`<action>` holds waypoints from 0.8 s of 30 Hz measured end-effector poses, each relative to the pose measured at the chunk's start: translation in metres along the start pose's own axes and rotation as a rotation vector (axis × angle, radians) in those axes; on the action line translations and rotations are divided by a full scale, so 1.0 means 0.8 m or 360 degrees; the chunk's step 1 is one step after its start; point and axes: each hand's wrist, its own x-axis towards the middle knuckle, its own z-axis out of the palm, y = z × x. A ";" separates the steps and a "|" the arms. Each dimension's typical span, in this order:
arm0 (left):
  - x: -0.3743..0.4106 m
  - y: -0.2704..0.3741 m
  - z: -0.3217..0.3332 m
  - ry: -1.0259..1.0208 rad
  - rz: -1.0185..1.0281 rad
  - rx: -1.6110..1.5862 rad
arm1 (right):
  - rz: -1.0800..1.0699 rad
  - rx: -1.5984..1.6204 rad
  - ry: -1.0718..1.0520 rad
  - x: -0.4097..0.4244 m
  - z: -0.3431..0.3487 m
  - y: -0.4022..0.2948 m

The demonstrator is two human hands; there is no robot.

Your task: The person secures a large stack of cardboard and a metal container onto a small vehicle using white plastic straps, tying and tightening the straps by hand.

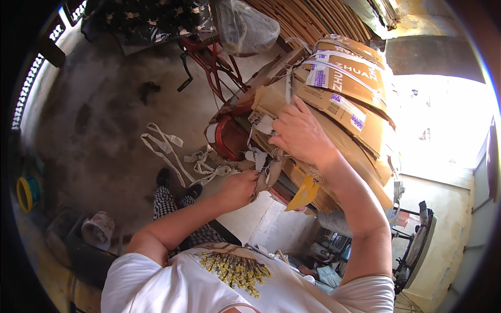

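A large stack of flattened cardboard boxes [332, 117], bound with straps, leans in front of me. My left hand [238, 189] is closed around the lower part of a worn, twisted grey-brown fabric strap [274, 170] at the stack's near-left edge. Higher up, my right hand [303, 133] lies against the cardboard, its thumb and fingers curled on the same strap. The strap's upper length [289, 86] runs on above my fingers, along the stack's edge. Torn white scraps [258, 156] hang between my hands. A yellow torn piece [303, 193] sticks out below my right wrist.
Loose white strapping [168, 146] lies on the concrete floor [105, 117] near my feet. A red metal frame with a pedal crank [211, 66] stands beyond. Wooden slats [313, 17] rise behind the stack. A floral bin [98, 231] is at left, and cluttered items [328, 250] lie at lower right.
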 end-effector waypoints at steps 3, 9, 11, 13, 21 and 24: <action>-0.006 -0.035 0.046 0.0048 -0.0173 0.0035 | 0.0083 -0.0270 -0.0203 0.015 0.017 0.004; -0.024 -0.047 0.054 0.0262 -0.0299 -0.0098 | 0.0086 -0.0361 -0.0016 0.006 0.043 -0.017; -0.032 -0.038 0.065 0.0234 -0.0323 -0.0201 | 0.0008 -0.0367 0.0142 0.006 0.052 -0.027; -0.052 -0.032 0.091 0.0117 -0.0434 -0.0254 | 0.0013 -0.0335 0.0040 0.006 0.051 -0.030; -0.068 -0.101 0.142 0.0604 -0.0945 -0.0072 | -0.0195 -0.0395 0.0200 0.000 0.059 -0.016; -0.038 -0.123 0.158 0.0654 -0.1039 0.0087 | -0.0215 -0.0435 0.0202 0.004 0.060 -0.011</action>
